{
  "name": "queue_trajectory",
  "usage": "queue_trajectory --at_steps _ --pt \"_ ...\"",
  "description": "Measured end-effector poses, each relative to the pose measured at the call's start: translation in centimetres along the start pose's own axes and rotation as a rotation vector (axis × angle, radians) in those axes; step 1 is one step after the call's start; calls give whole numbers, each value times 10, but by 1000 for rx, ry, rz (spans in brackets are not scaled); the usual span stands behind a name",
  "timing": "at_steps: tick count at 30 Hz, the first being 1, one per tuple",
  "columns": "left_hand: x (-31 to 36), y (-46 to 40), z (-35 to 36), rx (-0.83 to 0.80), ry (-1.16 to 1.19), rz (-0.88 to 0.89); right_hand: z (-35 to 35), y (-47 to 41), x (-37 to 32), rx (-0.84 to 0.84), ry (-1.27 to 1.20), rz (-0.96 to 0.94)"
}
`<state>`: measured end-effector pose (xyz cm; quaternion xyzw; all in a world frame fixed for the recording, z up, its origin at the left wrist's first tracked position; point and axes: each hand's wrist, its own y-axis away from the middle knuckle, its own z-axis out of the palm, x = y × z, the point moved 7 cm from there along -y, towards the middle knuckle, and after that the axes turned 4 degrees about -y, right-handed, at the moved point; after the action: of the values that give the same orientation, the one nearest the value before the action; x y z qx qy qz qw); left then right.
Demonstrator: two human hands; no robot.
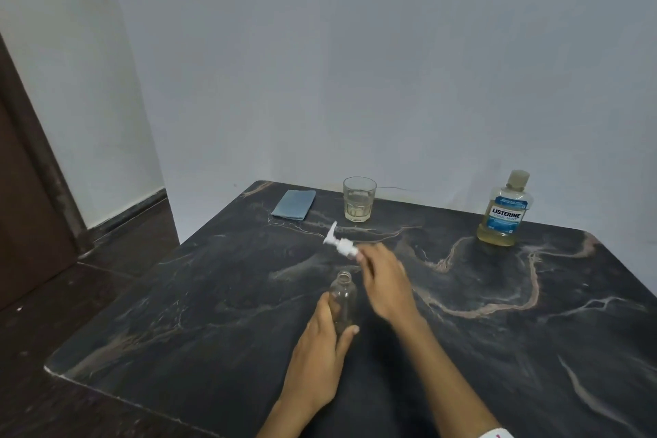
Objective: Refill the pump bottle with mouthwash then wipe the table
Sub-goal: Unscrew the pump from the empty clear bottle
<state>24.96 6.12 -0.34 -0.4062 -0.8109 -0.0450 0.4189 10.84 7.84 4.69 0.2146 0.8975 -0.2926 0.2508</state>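
A small clear bottle (343, 299) stands uncapped and looks empty in the middle of the dark marble table (497, 331). My left hand (321, 345) grips its lower body. My right hand (385, 284) holds the white pump head (340, 244) by its base, just behind and above the bottle's mouth, nozzle pointing away to the left. The mouthwash bottle (505, 210), labelled Listerine, stands capped at the back right with yellowish liquid low inside. A folded blue cloth (294, 203) lies at the back left.
A drinking glass (359, 199) with a little yellowish liquid stands at the back edge beside the cloth. The table meets the wall at the back. Its left edge (117, 299) drops to a dark floor, with a wooden door (25, 188) beyond.
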Motion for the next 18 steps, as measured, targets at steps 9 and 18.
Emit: queue_trajectory --at_steps 9,18 --pt "-13 -5 6 12 40 -21 38 16 27 -110 123 41" --pt "-14 -6 9 -3 62 -29 42 22 36 -119 191 69"
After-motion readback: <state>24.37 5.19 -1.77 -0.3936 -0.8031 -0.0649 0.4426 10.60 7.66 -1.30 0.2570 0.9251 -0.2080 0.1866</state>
